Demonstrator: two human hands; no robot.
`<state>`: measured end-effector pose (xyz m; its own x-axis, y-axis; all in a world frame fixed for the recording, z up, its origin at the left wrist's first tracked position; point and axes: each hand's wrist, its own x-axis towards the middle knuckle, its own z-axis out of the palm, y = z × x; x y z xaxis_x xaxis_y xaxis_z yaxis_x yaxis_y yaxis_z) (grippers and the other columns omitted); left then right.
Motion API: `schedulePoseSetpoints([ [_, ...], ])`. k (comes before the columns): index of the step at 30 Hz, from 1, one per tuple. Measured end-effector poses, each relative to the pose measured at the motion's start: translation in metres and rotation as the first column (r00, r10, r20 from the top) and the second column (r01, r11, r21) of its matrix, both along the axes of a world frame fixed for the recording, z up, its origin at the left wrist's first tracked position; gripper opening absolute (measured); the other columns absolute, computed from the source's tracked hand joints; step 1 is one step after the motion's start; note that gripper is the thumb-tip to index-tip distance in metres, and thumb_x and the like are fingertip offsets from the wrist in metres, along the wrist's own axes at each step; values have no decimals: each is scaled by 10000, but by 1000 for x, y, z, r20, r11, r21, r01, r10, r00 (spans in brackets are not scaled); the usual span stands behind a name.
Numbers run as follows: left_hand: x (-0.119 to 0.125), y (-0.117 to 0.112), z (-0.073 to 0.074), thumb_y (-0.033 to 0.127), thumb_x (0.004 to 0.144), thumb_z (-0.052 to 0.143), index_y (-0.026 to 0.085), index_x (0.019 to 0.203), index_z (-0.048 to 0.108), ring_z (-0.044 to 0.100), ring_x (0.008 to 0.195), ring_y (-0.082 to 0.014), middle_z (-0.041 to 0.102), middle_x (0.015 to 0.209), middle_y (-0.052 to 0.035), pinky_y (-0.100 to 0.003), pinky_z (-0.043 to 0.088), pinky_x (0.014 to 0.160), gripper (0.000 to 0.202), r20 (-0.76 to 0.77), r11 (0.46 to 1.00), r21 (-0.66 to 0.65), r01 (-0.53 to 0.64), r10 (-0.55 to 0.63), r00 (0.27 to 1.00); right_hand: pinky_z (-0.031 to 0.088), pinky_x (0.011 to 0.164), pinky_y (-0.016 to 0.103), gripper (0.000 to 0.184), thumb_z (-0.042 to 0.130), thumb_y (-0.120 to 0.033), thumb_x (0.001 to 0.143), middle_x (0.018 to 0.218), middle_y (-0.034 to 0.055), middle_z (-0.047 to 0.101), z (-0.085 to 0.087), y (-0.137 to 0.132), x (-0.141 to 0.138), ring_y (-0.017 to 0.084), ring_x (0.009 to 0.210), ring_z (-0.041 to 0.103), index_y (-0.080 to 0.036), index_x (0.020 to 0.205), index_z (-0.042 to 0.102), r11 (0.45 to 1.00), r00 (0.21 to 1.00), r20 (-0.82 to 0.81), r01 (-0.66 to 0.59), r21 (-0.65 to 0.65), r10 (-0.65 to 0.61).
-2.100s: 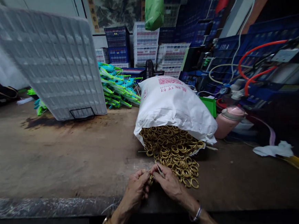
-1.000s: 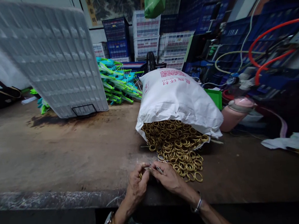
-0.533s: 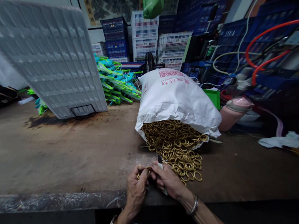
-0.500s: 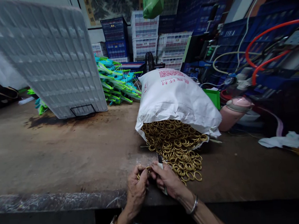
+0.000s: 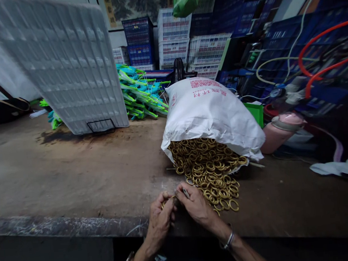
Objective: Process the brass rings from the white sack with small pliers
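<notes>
Close handwork at a worn workbench (image 5: pixel 75 178), spilled rings (image 5: pixel 222 193) in easy reach.
From left, a ribbed panel (image 5: pixel 75 70) stands tilted at a black wire stand (image 5: pixel 101 121) that appears to prop it; the left hand (image 5: pixel 159 217) pinches a gold-toned ring (image 5: pixel 163 205), seemingly to steady it; the right hand (image 5: pixel 197 206), close by, grips a slim tool (image 5: pixel 185 192), type unclear; a white sack (image 5: pixel 209 113) lies on its side, mouth facing the hands, presumably so its contents fan out just beside the right.
</notes>
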<state>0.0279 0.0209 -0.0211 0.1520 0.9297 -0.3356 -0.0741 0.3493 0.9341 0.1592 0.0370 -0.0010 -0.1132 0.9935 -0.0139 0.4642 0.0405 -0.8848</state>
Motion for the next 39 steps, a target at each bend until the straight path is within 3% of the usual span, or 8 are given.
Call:
schedulePoseSetpoints([
  [4, 0, -1, -3, 460, 727, 536, 184, 739, 477, 365, 353, -38, 456, 499, 79, -140, 305, 348, 283, -3, 999, 24, -31, 32, 999, 270, 513, 203, 205, 424, -291, 808, 560, -56, 404, 2, -1, 0, 90, 540, 365, -185, 636, 459, 999, 1000, 17, -23, 30, 22],
  [10, -2, -2, 0, 502, 728, 532, 181, 710, 460, 356, 348, -31, 485, 535, 61, -144, 291, 341, 329, 134, 989, -82, 123, -111, 985, 284, 515, 207, 163, 447, -274, 802, 579, -43, 476, 2, -3, -1, 93, 537, 399, -185, 677, 501, 998, 993, 113, -52, 47, 47],
  [19, -3, -7, 4, 472, 765, 515, 178, 711, 458, 354, 353, -28, 457, 526, 64, -149, 282, 355, 304, 277, 987, -81, 136, -109, 955, 312, 527, 211, 215, 382, -298, 828, 581, -37, 473, -2, -1, 3, 103, 548, 427, -187, 681, 493, 998, 999, 22, -27, 51, 26],
  [25, -3, -5, 1, 472, 742, 544, 181, 737, 456, 358, 360, -25, 482, 572, 60, -146, 291, 347, 304, 252, 992, -96, 80, -53, 966, 284, 529, 222, 173, 372, -229, 818, 596, -15, 518, -7, -7, 4, 119, 549, 450, -197, 717, 508, 995, 958, 285, -61, 77, 36],
  [27, -3, -5, 2, 485, 730, 550, 182, 755, 461, 357, 360, -24, 486, 582, 61, -144, 291, 343, 316, 234, 994, -92, 52, -29, 972, 275, 542, 227, 150, 387, -159, 781, 646, -1, 565, -8, -11, 3, 127, 575, 478, -202, 778, 531, 990, 915, 399, -105, 92, 60],
  [31, -2, -4, 4, 471, 722, 553, 181, 785, 472, 379, 371, -31, 482, 576, 64, -137, 298, 342, 307, 198, 997, -71, 15, -1, 980, 268, 580, 240, 283, 388, -49, 682, 727, 20, 603, -13, -18, 2, 143, 646, 516, -202, 859, 547, 979, 810, 580, -179, 99, 89],
  [35, -2, -4, 6, 455, 726, 542, 183, 786, 474, 377, 366, -35, 474, 553, 71, -137, 300, 338, 287, 143, 996, -84, 10, 3, 990, 263, 597, 256, 328, 385, -33, 675, 774, 34, 617, -18, -20, 1, 156, 686, 533, -207, 903, 545, 974, 752, 655, -198, 106, 81],
  [39, -4, -6, 8, 454, 740, 534, 177, 726, 469, 360, 359, -28, 478, 550, 67, -139, 297, 337, 284, 145, 997, -75, 33, -22, 989, 245, 561, 265, 311, 378, -20, 680, 725, 52, 622, -20, -16, 4, 161, 652, 540, -179, 893, 540, 988, 717, 697, -115, 107, 8],
])
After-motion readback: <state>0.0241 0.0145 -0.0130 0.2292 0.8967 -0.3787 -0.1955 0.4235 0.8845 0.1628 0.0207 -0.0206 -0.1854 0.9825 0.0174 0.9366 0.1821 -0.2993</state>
